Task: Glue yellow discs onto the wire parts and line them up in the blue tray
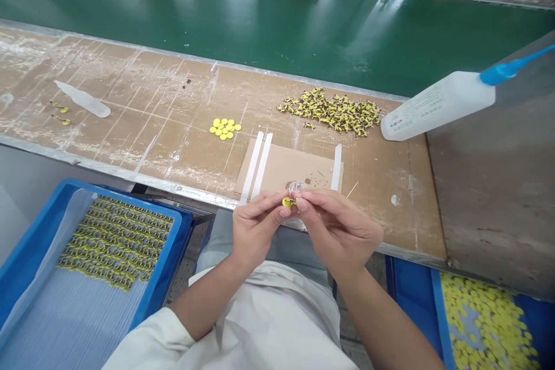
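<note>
Remotely, I pinch 1 yellow piece [287, 202] between left hand [256, 228] and right hand [342, 234], fingertips nearly closed, likely to steady it.

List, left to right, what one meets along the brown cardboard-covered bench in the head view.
Elongated, tapered whitish piece → small dark bits → cluster of flat, round yellow discs → heap of small yellow-and-dark pieces → translucent white plastic bottle with blue nozzle.
</note>
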Demonstrator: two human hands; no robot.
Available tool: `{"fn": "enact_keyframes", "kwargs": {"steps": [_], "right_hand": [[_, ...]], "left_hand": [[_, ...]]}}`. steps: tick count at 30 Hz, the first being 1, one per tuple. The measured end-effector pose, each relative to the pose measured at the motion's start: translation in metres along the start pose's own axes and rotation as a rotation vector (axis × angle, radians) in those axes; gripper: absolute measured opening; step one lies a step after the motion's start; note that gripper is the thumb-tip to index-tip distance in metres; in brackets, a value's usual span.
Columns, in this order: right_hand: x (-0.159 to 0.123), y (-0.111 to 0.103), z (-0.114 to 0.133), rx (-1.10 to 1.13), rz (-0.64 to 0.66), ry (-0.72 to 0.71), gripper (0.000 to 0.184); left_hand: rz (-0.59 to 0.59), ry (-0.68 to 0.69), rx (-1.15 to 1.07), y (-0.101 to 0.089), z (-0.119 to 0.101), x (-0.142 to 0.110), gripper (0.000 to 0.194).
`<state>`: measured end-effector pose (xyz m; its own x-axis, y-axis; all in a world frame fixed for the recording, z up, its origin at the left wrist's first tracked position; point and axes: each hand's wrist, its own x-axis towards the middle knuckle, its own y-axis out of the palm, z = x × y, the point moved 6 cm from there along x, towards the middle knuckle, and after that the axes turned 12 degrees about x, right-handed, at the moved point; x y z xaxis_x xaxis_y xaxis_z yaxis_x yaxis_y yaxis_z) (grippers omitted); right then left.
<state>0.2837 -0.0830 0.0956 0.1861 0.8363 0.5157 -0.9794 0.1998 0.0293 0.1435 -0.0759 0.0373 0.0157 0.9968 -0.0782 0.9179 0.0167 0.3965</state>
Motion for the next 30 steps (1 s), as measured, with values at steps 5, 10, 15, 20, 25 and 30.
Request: {"fn": "enact_keyframes", "kwargs": {"steps": [5,10,15,20,25,30], "right_hand": [[0.0015,-0.0003,0.0,0.0,0.001,-0.002,0.03],[0.0006,-0.0015,-0.002,-0.009,-0.001,0.007,0.028],[0.0004,0.0001,-0.0032,0.014,0.013,0.015,0.028],[0.0025,0.0015,-0.0046,0.055,0.044,0.047,0.028],[0.0035,-0.0004,-0.0046,0.047,0.055,0.045,0.024],[0.0037,-0.0008,-0.005,0.027,0.062,0.039,0.022]], "left_hand": [[-0.002,-0.01,0.029,-0.0011,0.0023,-0.0004,0.022],[-0.022,-0.024,0.05,-0.0032,0.0047,-0.0003,0.022],[-0.041,0.004,0.074,-0.0054,0.0044,0.0003,0.023],[-0.054,0.06,0.127,-0.0073,0.0011,0.0,0.025],[-0.047,0.087,0.156,-0.0071,-0.0008,-0.0003,0.026],[-0.046,0.081,0.162,-0.008,0.0006,-0.0004,0.025]]}}
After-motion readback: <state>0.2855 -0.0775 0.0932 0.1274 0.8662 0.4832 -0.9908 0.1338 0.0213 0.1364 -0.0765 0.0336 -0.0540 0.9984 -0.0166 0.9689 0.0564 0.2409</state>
